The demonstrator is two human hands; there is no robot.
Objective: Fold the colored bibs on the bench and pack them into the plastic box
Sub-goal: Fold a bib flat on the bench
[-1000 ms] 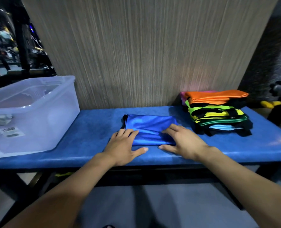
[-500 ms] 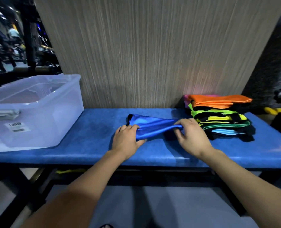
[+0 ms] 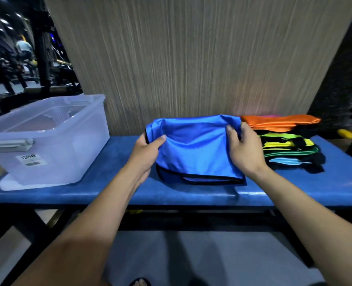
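While both hands' fingers (image 3: pixel 231 131) pinch the folded blue bib (image 3: pixel 193 147) by its top corners, the slippery fold below could slump open.

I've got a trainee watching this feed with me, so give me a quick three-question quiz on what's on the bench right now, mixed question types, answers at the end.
1. True or false: both hands grip the blue bib.
2. Multiple choice: where does the plastic box stand relative to the blue bib? A) to its left on the bench B) to its right C) on the floor
3. Fill in: the top bib of the stack on the right is ____.

Key
1. True: the left hand and right hand each pinch an upper corner, thumbs in front; the lower edge rests on the bench.
2. A
3. orange
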